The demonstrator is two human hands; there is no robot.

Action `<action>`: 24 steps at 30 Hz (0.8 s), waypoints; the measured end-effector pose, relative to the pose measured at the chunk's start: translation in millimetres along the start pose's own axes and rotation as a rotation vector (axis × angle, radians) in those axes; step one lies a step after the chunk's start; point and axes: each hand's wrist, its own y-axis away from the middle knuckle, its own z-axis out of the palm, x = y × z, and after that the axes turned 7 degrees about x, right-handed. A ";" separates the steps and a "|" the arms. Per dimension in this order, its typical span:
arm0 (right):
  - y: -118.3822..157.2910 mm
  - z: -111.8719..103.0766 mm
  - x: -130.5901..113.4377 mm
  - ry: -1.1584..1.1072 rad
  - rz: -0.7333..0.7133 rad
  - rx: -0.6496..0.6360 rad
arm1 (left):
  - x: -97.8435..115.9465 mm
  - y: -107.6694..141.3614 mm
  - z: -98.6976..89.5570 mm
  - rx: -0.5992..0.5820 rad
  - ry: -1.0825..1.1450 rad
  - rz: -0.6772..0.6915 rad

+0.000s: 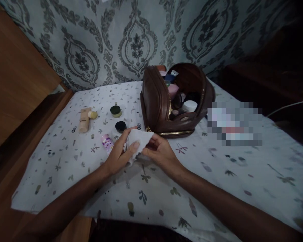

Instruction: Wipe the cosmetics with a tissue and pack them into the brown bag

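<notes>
A white cloth or tissue [139,137] is held between my two hands above the table, in front of the brown bag. My left hand [122,148] grips its left side, with the thumb pressed on top. The fingers of my right hand [160,151] pinch its right edge. Whether anything is wrapped inside it I cannot tell. Beside my left hand lies a pink and purple tube [107,143], partly hidden by that hand. A small jar with a black lid [120,126] sits just beyond my left fingertips.
The brown bag [154,97] stands unzipped, with a white-lidded jar [190,106] and several other toiletries inside. A dark-green-lidded jar [115,111], a beige tube [84,120] and a small yellow item [92,115] lie at the left. A blurred patch [233,124] covers something at the right.
</notes>
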 end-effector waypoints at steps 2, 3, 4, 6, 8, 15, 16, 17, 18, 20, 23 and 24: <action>1.4 0.5 -3.1 -0.004 0.001 -0.027 | -0.1 1.1 -0.6 -0.005 0.020 0.013; 2.2 0.6 -4.6 -0.005 0.009 -0.055 | 0.2 1.4 -0.8 0.004 0.027 0.021; 2.9 0.6 -5.8 -0.008 0.016 -0.086 | 0.5 1.6 -0.9 0.019 0.030 0.026; 4.1 0.5 -6.9 -0.010 0.038 -0.141 | 1.6 2.3 -0.2 0.065 0.036 0.011; 5.0 0.4 -6.4 -0.009 0.058 -0.161 | 2.1 2.7 1.3 0.121 0.059 -0.031; 7.3 2.8 -3.1 0.026 0.162 -0.194 | -2.6 -4.2 0.2 0.189 0.170 -0.210; 7.9 3.1 -3.4 0.008 0.180 -0.211 | -3.7 -6.0 -1.7 0.174 0.182 -0.234; 8.5 3.4 -3.6 -0.016 0.194 -0.227 | -4.6 -7.9 -4.0 0.164 0.192 -0.245; 9.1 3.6 -3.7 -0.044 0.205 -0.243 | -5.2 -9.8 -6.5 0.164 0.200 -0.240; 10.2 3.9 -3.0 -0.103 0.228 -0.274 | -5.1 -13.4 -12.1 0.200 0.204 -0.197; 11.3 4.3 0.1 -0.134 0.256 -0.301 | 0.1 -17.3 -18.9 0.322 0.203 -0.135; 11.4 4.5 1.4 -0.121 0.262 -0.301 | 3.0 -17.7 -19.9 0.371 0.213 -0.120</action>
